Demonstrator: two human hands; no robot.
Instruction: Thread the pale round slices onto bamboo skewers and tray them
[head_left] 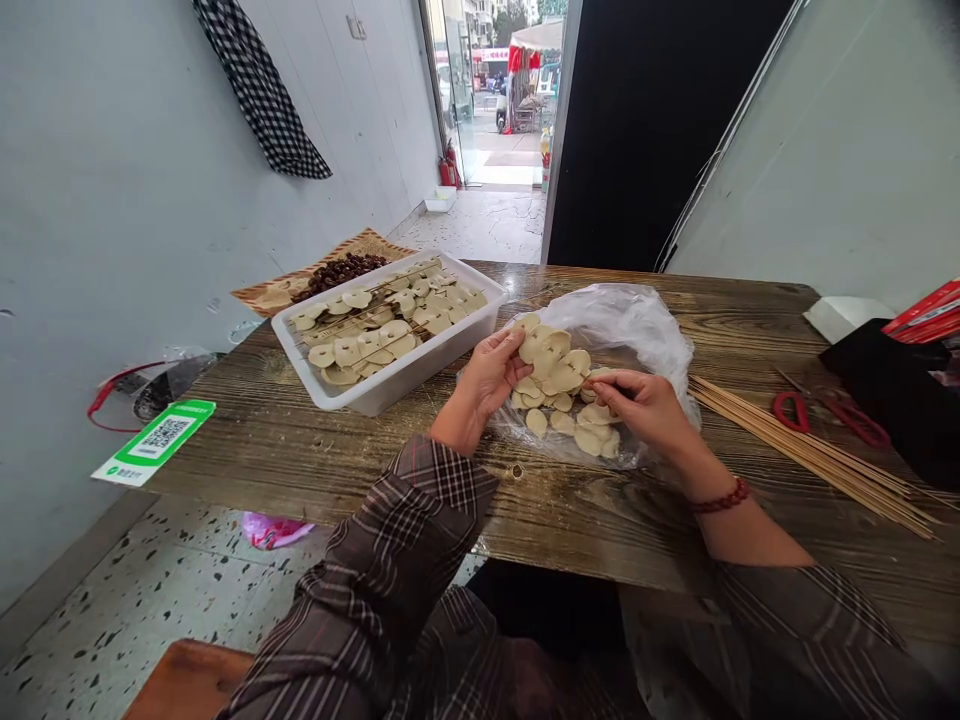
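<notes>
My left hand (493, 372) grips a run of pale, flat round slices (551, 357), which overlap along a thin wooden skewer. At the right end of that run, the fingertips of my right hand (637, 402) pinch the skewer, most of which is covered by the slices and fingers. Below both hands, loose slices of the same kind (592, 440) lie on a clear plastic bag (630, 320). To the left stands a white plastic tub (390, 385) filled with skewered slices (367, 345). Bare wooden skewers (795, 440) lie in a bundle right of my right hand.
Red-handled scissors (791, 410) lie beyond the bare skewers, near a black holder (870, 370). Behind the tub, small dark brown pieces (341, 272) rest on printed paper. A green QR code card (154, 440) sits at the left edge of the wooden table (300, 450).
</notes>
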